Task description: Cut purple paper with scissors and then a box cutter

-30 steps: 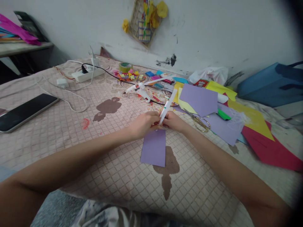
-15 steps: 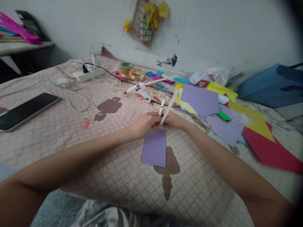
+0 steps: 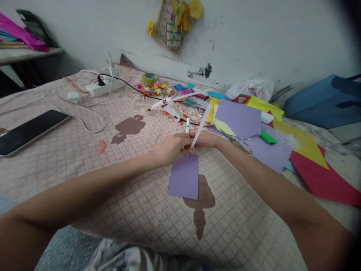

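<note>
My left hand [image 3: 172,147] and my right hand [image 3: 205,138] meet at the top end of a purple paper rectangle [image 3: 184,177], which lies on the quilted cover. Between them a long translucent glue stick [image 3: 201,126] leans up to the right, its lower end at my left fingertips. My left fingers are closed around that end. A white marker [image 3: 187,126] with a green band stands nearly upright just behind. My right fingers are curled and seem to hold the marker; its lower part is hidden behind my left hand.
Beyond the hands lies a white glue gun [image 3: 166,107], its black cable running to a power strip [image 3: 103,87]. Scissors [image 3: 241,146] and coloured paper sheets [image 3: 239,117] spread to the right. A phone [image 3: 32,131] rests at left; green tape [image 3: 150,78] stands at the back.
The marker has shifted a little left and turned from a rightward tilt to nearly upright. The glue stick leans slightly differently, its top a bit further left. The purple paper has stayed nearly in place.
</note>
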`<action>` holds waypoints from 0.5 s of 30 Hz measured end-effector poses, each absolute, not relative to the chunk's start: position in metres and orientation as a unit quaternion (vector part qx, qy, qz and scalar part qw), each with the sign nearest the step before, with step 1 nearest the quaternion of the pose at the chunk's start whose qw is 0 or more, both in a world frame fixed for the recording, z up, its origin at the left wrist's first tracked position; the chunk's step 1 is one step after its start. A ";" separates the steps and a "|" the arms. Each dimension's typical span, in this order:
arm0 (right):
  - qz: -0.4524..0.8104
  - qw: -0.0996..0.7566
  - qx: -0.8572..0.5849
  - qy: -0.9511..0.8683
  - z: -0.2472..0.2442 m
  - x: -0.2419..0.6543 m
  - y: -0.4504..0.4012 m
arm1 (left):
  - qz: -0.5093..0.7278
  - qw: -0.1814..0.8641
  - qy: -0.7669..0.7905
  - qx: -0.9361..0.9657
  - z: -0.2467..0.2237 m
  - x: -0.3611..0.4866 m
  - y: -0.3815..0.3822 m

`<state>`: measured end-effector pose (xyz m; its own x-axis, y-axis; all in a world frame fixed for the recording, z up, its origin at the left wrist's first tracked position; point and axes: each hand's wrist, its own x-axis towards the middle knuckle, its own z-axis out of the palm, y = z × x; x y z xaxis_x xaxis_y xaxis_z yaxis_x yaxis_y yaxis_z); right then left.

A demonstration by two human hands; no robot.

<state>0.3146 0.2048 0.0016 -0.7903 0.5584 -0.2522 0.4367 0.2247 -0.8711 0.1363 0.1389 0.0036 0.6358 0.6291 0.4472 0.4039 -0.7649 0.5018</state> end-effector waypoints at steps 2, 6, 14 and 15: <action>0.531 0.051 -0.315 -0.785 0.001 0.315 0.207 | 0.314 0.175 0.290 0.887 0.004 0.136 0.139; 0.529 0.042 -0.296 -0.794 -0.001 0.315 0.212 | 0.313 0.168 0.291 0.888 0.003 0.137 0.139; 0.539 0.013 -0.254 -0.803 0.000 0.310 0.219 | 0.301 0.166 0.297 0.891 0.003 0.137 0.139; 0.540 0.010 -0.251 -0.803 0.001 0.309 0.220 | 0.299 0.165 0.298 0.891 0.003 0.137 0.139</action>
<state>0.3087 0.2200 0.0011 -0.8734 0.4143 -0.2561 0.3932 0.2895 -0.8727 0.1368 0.1393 0.0029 0.6439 0.6297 0.4345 0.4324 -0.7681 0.4723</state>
